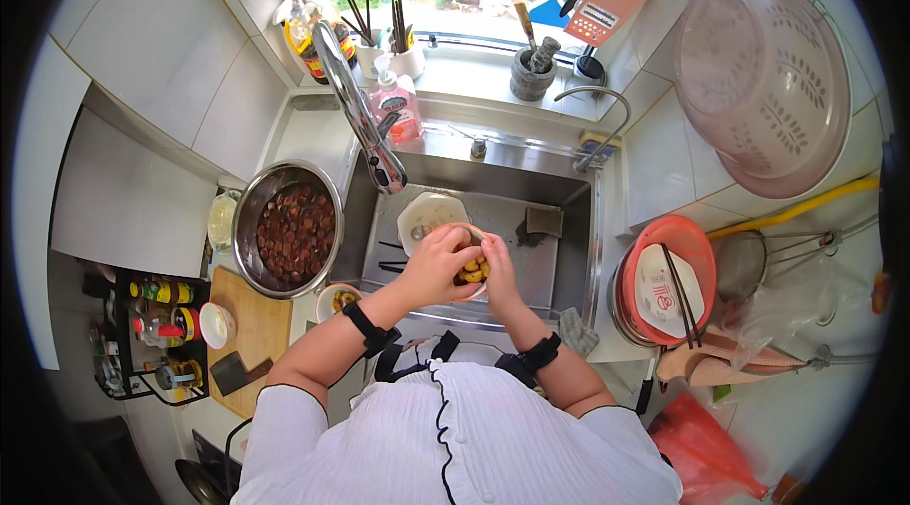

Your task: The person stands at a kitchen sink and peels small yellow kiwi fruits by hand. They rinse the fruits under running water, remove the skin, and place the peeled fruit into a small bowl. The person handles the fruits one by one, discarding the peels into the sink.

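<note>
Over the front of the steel sink (pixel 576 235), my right hand (pixel 503 274) holds the right side of a bowl with an orange rim (pixel 466 226). My left hand (pixel 441 263) lies across the bowl's left side, with its fingers at the opening and partly hiding it. Yellowish-brown food pieces (pixel 473 270) show inside the bowl. Below, in the sink, are a white dish (pixel 430 212), dark chopsticks (pixel 391 267) and a sponge (pixel 544 222) with dark scouring material beside it. Whether my left fingers grip food or only the bowl is hard to tell.
The chrome faucet (pixel 355 100) reaches over the sink's left. A steel basin (pixel 340 221) of dark red pieces and a small bowl of food (pixel 338 300) stand left; a cutting board (pixel 274 327) bears a cleaver (pixel 238 371). At right, a red basket (pixel 700 235) holds a dish and chopsticks.
</note>
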The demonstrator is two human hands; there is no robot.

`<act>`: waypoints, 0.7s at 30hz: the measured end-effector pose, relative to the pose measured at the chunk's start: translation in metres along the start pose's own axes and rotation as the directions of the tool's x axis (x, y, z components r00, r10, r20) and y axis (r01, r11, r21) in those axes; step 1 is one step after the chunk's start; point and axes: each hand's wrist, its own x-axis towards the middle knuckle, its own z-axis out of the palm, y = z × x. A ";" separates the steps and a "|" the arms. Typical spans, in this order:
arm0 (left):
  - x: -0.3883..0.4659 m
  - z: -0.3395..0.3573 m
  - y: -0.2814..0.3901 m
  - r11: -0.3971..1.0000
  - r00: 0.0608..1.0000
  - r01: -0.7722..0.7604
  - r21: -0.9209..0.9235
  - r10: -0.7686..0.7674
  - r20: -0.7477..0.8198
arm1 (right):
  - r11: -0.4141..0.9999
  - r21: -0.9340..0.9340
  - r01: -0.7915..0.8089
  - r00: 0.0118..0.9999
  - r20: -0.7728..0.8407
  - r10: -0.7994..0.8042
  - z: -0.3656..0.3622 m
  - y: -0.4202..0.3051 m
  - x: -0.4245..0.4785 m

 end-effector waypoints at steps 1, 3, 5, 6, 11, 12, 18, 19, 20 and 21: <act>0.001 0.000 0.001 0.999 0.999 -0.036 0.005 0.036 -0.024 | 1.000 0.009 -0.004 1.000 -0.005 0.004 0.000 0.001 0.000; 0.006 -0.001 0.002 0.994 0.992 -0.106 0.015 0.107 -0.073 | 1.000 0.026 -0.011 1.000 -0.016 0.012 -0.002 0.003 -0.001; 0.005 0.002 -0.003 0.990 0.990 -0.137 0.015 0.137 -0.023 | 0.998 0.046 -0.036 0.999 -0.009 0.037 -0.005 0.004 -0.002; 0.005 0.002 -0.006 0.988 0.988 -0.152 0.015 0.152 0.005 | 0.997 0.060 -0.049 0.999 -0.006 0.050 -0.003 0.002 -0.003; -0.001 0.004 -0.010 0.990 0.989 -0.137 0.025 0.135 0.063 | 0.999 0.042 -0.029 1.000 0.002 0.029 0.000 -0.004 -0.006; 0.000 0.004 -0.008 0.991 0.990 -0.134 0.029 0.133 0.050 | 0.999 0.027 -0.020 1.000 -0.003 0.021 0.000 -0.003 -0.006; 0.001 0.012 -0.015 0.990 0.991 -0.131 0.045 0.130 0.023 | 0.998 -0.016 -0.064 0.998 -0.002 0.064 -0.002 0.007 -0.006; 0.000 0.014 -0.017 0.994 0.994 -0.109 0.010 0.109 -0.017 | 0.998 -0.036 -0.048 0.999 0.000 0.048 -0.002 0.008 -0.006; 0.000 0.016 -0.019 0.996 0.995 -0.087 -0.027 0.086 -0.056 | 0.998 -0.055 -0.031 1.000 0.001 0.032 -0.004 0.011 -0.005; -0.001 0.018 -0.021 0.996 0.994 -0.067 -0.065 0.061 -0.092 | 0.997 -0.074 -0.016 1.000 0.001 0.016 -0.005 0.014 -0.004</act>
